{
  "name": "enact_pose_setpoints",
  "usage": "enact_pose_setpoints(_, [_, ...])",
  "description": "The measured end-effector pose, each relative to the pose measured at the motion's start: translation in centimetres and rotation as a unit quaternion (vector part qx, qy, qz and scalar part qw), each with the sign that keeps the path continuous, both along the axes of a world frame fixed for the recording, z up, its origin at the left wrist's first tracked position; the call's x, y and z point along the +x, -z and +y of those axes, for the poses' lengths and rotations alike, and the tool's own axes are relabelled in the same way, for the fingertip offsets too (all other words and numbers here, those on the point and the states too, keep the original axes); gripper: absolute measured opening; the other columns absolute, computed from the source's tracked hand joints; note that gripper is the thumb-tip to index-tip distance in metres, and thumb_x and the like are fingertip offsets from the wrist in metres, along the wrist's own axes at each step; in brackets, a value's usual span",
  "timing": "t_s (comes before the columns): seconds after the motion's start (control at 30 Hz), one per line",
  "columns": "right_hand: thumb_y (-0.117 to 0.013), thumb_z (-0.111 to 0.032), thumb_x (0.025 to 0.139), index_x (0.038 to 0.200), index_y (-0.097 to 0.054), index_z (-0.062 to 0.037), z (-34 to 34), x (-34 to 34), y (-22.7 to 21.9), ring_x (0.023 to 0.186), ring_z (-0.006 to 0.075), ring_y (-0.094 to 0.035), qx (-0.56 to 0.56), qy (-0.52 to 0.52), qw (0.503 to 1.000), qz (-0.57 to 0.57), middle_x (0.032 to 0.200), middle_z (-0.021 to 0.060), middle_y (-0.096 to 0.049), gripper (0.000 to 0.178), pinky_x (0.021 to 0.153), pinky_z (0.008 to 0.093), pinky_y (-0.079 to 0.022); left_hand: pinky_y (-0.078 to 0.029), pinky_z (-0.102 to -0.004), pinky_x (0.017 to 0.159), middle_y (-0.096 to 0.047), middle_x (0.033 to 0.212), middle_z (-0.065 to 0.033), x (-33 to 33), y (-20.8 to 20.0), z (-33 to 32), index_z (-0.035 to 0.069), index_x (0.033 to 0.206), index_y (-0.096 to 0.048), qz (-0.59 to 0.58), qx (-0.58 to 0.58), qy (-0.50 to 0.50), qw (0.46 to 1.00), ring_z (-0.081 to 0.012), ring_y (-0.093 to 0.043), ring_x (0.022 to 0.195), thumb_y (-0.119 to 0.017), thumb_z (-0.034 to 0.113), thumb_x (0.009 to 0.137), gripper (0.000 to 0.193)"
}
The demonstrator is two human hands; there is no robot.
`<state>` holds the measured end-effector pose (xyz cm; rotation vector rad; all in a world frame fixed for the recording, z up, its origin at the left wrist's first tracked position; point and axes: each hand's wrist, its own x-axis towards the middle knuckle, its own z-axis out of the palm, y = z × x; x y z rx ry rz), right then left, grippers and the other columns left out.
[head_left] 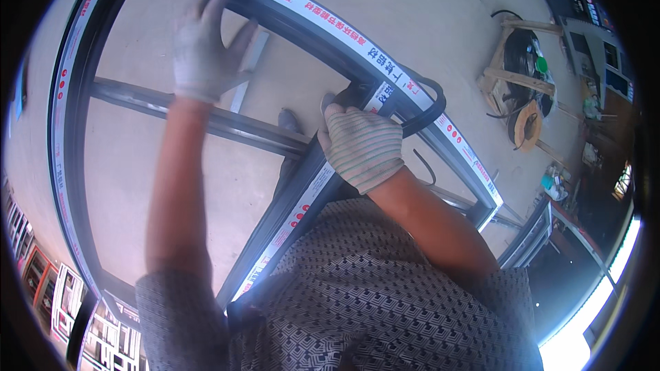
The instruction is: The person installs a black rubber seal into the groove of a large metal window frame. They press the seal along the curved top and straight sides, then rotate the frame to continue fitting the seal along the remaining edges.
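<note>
Dark metal frame (89,185) with white protective film held upright over a bare concrete floor (426,20), viewed from above. Top rail arcs from upper left to right; a central mullion (302,192) runs from the lower middle up to that rail; a crossbar (227,124) spans from the left side to the mullion.

Left hand (203,51): white glove, fingers spread and open, laid against the upper part of the frame near the top rail. Nothing clasped; contact with the rail itself cannot be told for certain.

Right hand (361,144): striped knit glove, closed in a grip at the junction of mullion and top rail. Black rubber strip (430,106) loops out from under this hand, bends round just beside the top rail and returns toward the frame. A loose tail of the strip hangs below the hand, beside the forearm. Whether the fingers pinch the strip or only press on the frame is hidden by the glove.

Patterned shirt sleeves at lower edge. One shoe (289,121) visible on the floor through the frame, beyond the crossbar.

Well apart at upper right: wooden stand (526,27) carrying a black coil, with a round tan object beside it. More frames stacked at lower left (65,295) and at right.
</note>
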<state>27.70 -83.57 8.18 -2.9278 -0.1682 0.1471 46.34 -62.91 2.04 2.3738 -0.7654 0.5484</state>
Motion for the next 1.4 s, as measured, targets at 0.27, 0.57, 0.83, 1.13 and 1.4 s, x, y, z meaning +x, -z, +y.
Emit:
enact_pose_setpoints(0.27, [-0.066,-0.019,0.084,0.095,-0.062,-0.0079,-0.1,-0.3,-0.4,0.062,0.0286,-0.068,0.015,-0.005,1.000,0.020,0.074,0.0088,-0.065,0.016,0.054,0.0420,-0.053,-0.051,-0.0260,0.085,-0.071,0.104,-0.0063,-18.2,-0.6,-6.1,0.000,0.126,-0.066,0.484,-0.318,0.030,0.815,-0.0104,-0.062,0.095,-0.054,0.029,0.109,0.036])
enact_pose_setpoints(0.57, [-0.063,-0.026,0.091,0.099,-0.062,-0.0030,-0.7,-1.0,-1.3,0.071,0.0304,-0.070,0.053,0.020,0.998,0.028,0.080,0.0120,-0.067,0.024,0.061,0.0449,-0.057,-0.056,-0.0289,0.083,-0.074,0.103,-0.0075,-14.1,-2.6,-6.7,0.000,0.125,-0.068,0.702,-0.336,-0.016,0.628,-0.0137,-0.069,0.090,-0.069,0.044,0.099,0.051])
enact_pose_setpoints(0.83, [-0.070,-0.014,0.084,0.096,-0.059,-0.0011,-1.9,-3.3,-2.5,0.084,0.0362,-0.065,0.178,0.024,0.983,-0.036,0.092,0.0170,-0.059,0.022,0.076,0.0477,-0.055,-0.053,-0.0306,0.080,-0.074,0.103,-0.0096,-12.7,-1.7,-8.6,0.001,0.120,-0.071,0.701,-0.250,0.009,0.668,-0.0164,-0.066,0.090,-0.073,0.030,0.095,0.038])
enact_pose_setpoints(1.13, [-0.070,-0.025,0.089,0.100,-0.065,-0.0020,-6.4,-4.0,-4.7,0.093,0.0335,-0.063,0.096,-0.056,0.993,0.036,0.097,0.0150,-0.062,0.026,0.083,0.0458,-0.052,-0.054,-0.0331,0.085,-0.076,0.099,-0.0142,-13.3,-2.7,-8.9,-0.001,0.115,-0.072,0.603,-0.168,0.031,0.779,-0.0192,-0.071,0.088,-0.064,0.019,0.097,0.029])
enact_pose_setpoints(1.4, [-0.067,-0.027,0.093,0.096,-0.068,-0.0028,-17.2,-5.6,-7.5,0.088,0.0345,-0.067,0.053,-0.081,0.988,0.124,0.091,0.0168,-0.064,0.024,0.083,0.0448,-0.055,-0.054,-0.0322,0.085,-0.077,0.099,-0.0142,-13.1,-3.1,-9.3,-0.003,0.114,-0.072,0.609,-0.186,0.000,0.771,-0.0185,-0.071,0.087,-0.064,0.017,0.096,0.028])
